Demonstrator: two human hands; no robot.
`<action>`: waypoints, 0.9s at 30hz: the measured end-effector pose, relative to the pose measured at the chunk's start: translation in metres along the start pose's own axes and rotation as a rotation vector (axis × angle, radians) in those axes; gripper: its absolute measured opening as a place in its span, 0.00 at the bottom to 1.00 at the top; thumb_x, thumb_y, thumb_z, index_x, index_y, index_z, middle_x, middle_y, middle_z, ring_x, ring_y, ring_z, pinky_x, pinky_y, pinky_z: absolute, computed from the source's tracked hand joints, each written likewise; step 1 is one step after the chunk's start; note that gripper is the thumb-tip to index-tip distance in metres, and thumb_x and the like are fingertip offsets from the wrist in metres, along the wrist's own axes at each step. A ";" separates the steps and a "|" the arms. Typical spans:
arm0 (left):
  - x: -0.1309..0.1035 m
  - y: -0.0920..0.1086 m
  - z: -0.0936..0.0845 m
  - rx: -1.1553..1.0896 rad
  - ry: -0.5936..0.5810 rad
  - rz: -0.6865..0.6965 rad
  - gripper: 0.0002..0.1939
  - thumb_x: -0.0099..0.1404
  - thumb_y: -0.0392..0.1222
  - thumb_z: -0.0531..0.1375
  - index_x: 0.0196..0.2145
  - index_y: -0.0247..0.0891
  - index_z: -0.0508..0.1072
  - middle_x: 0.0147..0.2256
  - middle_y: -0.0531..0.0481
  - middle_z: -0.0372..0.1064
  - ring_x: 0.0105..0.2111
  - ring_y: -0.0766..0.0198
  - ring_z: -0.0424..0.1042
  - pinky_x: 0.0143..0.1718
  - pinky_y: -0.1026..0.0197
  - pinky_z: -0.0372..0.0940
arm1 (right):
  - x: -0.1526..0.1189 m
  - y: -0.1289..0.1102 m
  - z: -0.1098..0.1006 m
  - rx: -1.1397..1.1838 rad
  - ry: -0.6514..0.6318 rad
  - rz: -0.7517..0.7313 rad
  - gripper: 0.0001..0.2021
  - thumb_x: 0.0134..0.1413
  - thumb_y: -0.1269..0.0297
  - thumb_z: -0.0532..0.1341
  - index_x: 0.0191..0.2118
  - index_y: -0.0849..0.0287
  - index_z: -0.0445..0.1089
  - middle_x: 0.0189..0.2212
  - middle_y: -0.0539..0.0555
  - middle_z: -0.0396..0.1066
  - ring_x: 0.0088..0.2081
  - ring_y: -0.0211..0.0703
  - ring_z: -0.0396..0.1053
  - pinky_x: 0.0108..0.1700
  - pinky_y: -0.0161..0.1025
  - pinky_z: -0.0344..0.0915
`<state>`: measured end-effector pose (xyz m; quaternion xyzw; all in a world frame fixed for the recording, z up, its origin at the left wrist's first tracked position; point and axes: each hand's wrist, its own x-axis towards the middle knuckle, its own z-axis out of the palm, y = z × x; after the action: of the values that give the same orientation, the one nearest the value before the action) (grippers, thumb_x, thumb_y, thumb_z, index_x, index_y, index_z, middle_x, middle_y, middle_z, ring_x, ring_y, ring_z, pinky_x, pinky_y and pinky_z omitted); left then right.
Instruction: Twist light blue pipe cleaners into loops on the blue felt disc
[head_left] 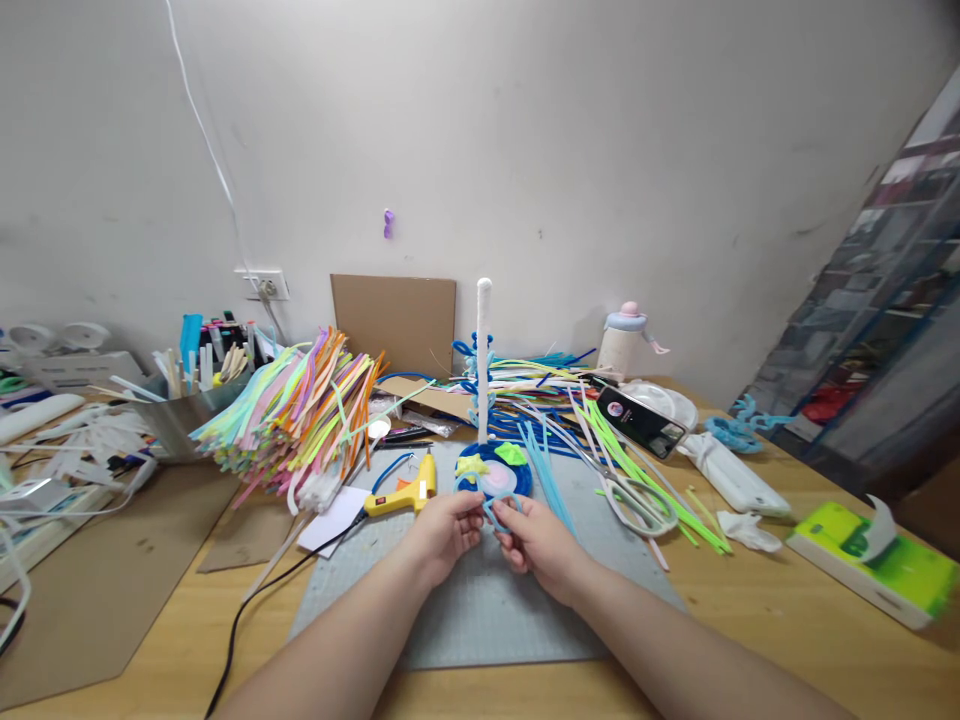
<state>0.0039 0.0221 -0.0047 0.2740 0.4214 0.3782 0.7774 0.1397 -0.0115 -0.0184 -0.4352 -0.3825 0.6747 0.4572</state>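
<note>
A light blue pipe cleaner (490, 510), bent into small loops, is pinched between the fingertips of both hands over the cutting mat (480, 620). My left hand (448, 530) has its fingers closed on one side of it, and my right hand (534, 540) grips the other. Just beyond the fingers stands a round dark blue base (529, 482) with a pink-white centre, a yellow star (472, 465) and a green star (512, 455). From this base rises an upright white fuzzy post (484, 360), with curled blue pipe cleaners (465, 385) along its left side.
Left of my hands lies a yellow glue gun (405, 493), its black cord trailing forward. A big bundle of coloured pipe cleaners (292, 420) is behind it. Loose light blue strips (551, 480), scissors (637, 505), a phone (641, 422) and a green tissue pack (874, 560) lie rightward.
</note>
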 end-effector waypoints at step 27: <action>0.002 -0.013 0.004 0.210 -0.061 0.219 0.12 0.45 0.43 0.65 0.20 0.33 0.66 0.15 0.54 0.61 0.16 0.74 0.58 0.19 0.69 0.51 | -0.001 -0.003 0.004 -0.113 0.165 -0.141 0.12 0.37 0.59 0.63 0.24 0.61 0.63 0.17 0.46 0.64 0.18 0.33 0.62 0.18 0.30 0.59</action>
<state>0.0126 0.0164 -0.0132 0.4096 0.4024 0.4059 0.7110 0.1367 -0.0119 -0.0142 -0.4863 -0.4104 0.5803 0.5083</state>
